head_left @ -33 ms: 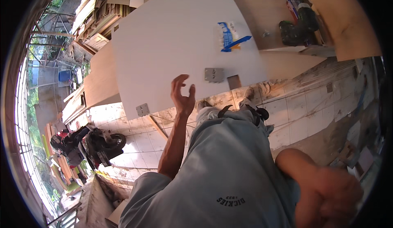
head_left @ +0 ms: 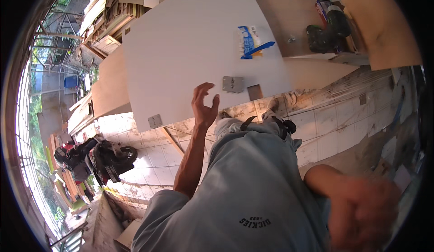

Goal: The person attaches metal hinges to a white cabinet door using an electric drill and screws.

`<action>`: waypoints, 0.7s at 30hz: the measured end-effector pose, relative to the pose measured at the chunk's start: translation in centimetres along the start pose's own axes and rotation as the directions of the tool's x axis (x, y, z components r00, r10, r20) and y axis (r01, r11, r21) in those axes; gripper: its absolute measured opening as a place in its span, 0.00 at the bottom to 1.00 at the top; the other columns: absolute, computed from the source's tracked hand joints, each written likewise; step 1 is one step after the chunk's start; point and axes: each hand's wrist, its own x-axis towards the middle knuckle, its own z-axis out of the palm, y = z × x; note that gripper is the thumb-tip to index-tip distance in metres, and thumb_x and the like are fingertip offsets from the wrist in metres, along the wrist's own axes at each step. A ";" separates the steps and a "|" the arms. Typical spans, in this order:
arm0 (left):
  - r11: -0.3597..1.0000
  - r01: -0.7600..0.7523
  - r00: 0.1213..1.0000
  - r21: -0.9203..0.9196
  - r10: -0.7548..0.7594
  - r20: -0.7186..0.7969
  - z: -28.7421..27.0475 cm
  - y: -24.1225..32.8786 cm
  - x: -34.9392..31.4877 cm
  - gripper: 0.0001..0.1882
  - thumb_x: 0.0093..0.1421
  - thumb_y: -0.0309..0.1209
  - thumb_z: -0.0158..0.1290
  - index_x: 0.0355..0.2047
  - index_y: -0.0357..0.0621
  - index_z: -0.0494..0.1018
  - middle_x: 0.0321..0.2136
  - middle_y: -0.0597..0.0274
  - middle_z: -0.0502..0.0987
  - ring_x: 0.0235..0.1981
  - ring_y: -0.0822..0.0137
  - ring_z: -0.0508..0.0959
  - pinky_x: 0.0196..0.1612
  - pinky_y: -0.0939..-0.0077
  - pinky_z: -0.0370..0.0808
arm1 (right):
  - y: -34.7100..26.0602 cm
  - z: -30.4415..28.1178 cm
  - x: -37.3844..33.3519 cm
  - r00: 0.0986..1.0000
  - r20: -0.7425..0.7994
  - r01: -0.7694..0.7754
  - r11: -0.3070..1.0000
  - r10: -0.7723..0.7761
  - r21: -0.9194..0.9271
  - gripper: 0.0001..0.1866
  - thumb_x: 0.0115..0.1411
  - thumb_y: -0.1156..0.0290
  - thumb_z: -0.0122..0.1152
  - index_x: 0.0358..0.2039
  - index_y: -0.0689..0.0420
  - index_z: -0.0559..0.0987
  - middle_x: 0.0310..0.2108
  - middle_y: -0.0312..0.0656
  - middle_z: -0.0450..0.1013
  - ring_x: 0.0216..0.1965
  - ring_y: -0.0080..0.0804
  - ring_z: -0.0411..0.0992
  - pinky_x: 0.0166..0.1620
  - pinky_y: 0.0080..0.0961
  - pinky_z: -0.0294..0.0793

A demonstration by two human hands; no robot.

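Observation:
A large white board [head_left: 185, 39] lies in front of me. My left hand [head_left: 205, 109] hovers over its near edge with thumb and fingers apart, empty. Just right of those fingers is a small grey metal plate with holes [head_left: 233, 84]. A similar grey plate [head_left: 155, 121] sits at the board's near left corner. Beside the first plate is a dark rectangular patch [head_left: 254, 92] at the board's edge. My right hand [head_left: 370, 207] is raised at the lower right, close to the camera and away from the board. Blur hides its fingers.
On the board's right lie a blue, white and yellow packet [head_left: 247, 42] and a blue strip-like piece [head_left: 264, 48]. A dark green power drill [head_left: 337, 23] rests farther right. Stacked wood [head_left: 120, 14] stands far left. A motorcycle [head_left: 106, 159] is parked on the tiled floor [head_left: 156, 157].
My left hand has shifted slightly right, nearer the grey plate. My right hand has moved slightly and is blurred. The whole view has shifted a little.

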 end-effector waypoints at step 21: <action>0.977 -0.024 0.940 0.212 -0.050 0.337 6.0 0.9 0.9 0.33 0.44 0.20 0.68 0.53 0.39 0.72 0.51 0.52 0.74 0.56 0.49 0.71 0.58 0.59 0.70 | 13.5 7.2 -29.4 -0.004 0.992 -0.570 0.815 0.129 -0.109 0.37 0.48 0.66 0.74 0.59 0.57 0.71 0.50 0.44 0.69 0.49 0.45 0.71 0.55 0.42 0.70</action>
